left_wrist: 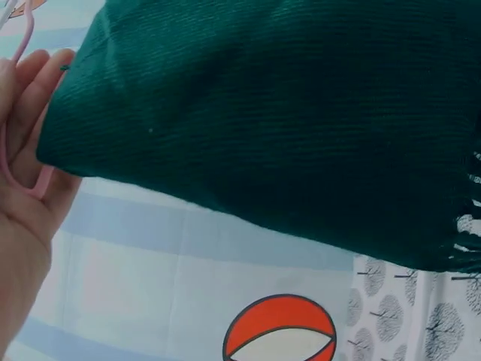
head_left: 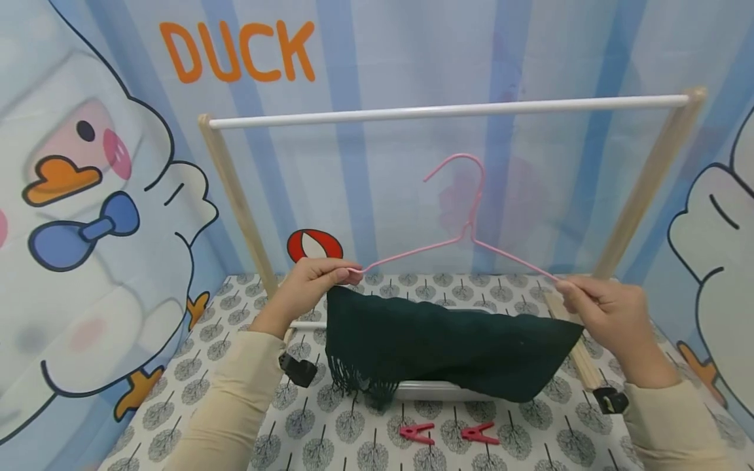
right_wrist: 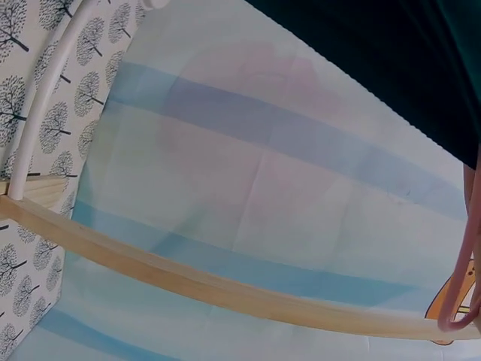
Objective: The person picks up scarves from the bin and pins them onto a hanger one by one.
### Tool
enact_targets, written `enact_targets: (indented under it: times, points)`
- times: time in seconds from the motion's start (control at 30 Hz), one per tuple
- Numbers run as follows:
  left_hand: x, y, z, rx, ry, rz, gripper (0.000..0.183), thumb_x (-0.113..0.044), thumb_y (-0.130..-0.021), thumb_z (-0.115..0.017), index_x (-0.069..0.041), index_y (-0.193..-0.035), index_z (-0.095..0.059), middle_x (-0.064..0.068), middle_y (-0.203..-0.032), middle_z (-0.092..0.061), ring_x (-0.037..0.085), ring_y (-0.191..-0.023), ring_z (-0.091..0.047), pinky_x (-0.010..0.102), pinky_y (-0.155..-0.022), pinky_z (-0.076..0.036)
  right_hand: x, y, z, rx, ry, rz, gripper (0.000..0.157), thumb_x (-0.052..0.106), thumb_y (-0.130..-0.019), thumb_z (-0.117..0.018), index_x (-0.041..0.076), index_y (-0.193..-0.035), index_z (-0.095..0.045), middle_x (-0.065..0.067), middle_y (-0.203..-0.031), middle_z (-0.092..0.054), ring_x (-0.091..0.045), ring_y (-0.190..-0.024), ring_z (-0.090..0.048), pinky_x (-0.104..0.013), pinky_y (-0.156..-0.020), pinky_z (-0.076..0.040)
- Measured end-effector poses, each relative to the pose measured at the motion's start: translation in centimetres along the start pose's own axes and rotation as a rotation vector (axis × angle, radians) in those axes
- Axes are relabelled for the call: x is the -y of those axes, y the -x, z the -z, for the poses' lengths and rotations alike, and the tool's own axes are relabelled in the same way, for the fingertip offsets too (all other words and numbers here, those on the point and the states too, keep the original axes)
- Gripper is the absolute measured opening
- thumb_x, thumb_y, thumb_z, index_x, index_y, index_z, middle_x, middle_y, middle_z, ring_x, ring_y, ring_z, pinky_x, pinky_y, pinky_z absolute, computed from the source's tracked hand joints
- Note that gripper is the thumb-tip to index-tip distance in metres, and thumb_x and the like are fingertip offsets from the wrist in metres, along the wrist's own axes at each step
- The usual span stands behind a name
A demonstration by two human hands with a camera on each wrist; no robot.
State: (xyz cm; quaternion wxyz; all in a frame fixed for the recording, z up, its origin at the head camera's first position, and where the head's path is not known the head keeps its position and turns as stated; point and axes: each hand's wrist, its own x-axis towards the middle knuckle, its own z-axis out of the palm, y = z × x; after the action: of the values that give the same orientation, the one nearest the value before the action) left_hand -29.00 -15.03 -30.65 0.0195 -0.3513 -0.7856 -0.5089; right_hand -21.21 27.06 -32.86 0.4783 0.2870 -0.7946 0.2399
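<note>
A pink wire hanger (head_left: pixel 412 251) is held up by both hands, its hook upward and pointing left. Draped along its lower part is a dark green scarf (head_left: pixel 436 343) with fringe at the lower left. My left hand (head_left: pixel 306 284) grips the hanger's left corner between thumb and fingers. At the opposite corner, my right hand (head_left: pixel 612 314) grips the wire beside the scarf's edge. In the left wrist view, the scarf (left_wrist: pixel 263 128) hangs against the fingers. The hanger's rounded end (right_wrist: pixel 451 308) shows at the right wrist view's edge, where most of that hand is out of frame.
Behind the hanger stands a rack with a white rod (head_left: pixel 377 114) and wooden posts (head_left: pixel 642 190). A white tray (head_left: pixel 436 391) sits partly hidden behind the scarf. Two red clothespins (head_left: pixel 418 432) lie on the tree-patterned cloth (head_left: pixel 347 451) nearer to me.
</note>
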Motion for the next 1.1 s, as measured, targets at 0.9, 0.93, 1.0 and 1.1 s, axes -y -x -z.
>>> enact_targets:
  times: [0.9,0.93,1.0,1.1]
  points:
    - [0.3,0.0,-3.1,-0.658,-0.226,-0.279,0.013,-0.003,-0.089,-0.057,0.002,-0.086,-0.068,0.014,-0.075,-0.068,0.022,-0.072,-0.064,0.018,-0.071,-0.050,3.1,9.9,-2.6,0.779,-0.162,-0.078,0.027,0.029,-0.080,-0.071,0.008,-0.096,-0.071,-0.003,-0.091,-0.071,-0.015,-0.081,-0.067,-0.027,-0.067,-0.054]
    - [0.2,0.0,-3.2,-0.662,-0.218,-0.286,0.013,-0.003,-0.089,-0.057,0.002,-0.086,-0.068,0.015,-0.075,-0.068,0.022,-0.072,-0.064,0.018,-0.070,-0.050,3.3,10.4,-3.2,0.861,-0.163,-0.098,0.033,0.033,-0.081,-0.069,0.006,-0.100,-0.071,-0.006,-0.096,-0.071,-0.017,-0.085,-0.067,-0.031,-0.069,-0.054]
    - [0.1,-0.1,-3.4,-0.667,-0.199,-0.294,0.013,-0.003,-0.089,-0.057,0.003,-0.086,-0.068,0.015,-0.076,-0.068,0.022,-0.072,-0.064,0.017,-0.071,-0.050,3.6,11.1,-4.2,0.975,-0.169,-0.137,0.044,0.041,-0.080,-0.067,0.004,-0.105,-0.069,-0.008,-0.102,-0.070,-0.021,-0.091,-0.066,-0.034,-0.074,-0.054]
    - [0.0,0.1,-3.3,-0.684,-0.176,-0.313,0.013,-0.001,-0.088,-0.056,0.005,-0.085,-0.068,0.019,-0.075,-0.067,0.020,-0.072,-0.064,0.016,-0.073,-0.050,3.8,11.6,-5.6,1.041,-0.179,-0.161,0.057,0.049,-0.074,-0.068,0.003,-0.108,-0.068,-0.009,-0.105,-0.069,-0.021,-0.094,-0.066,-0.035,-0.076,-0.053]
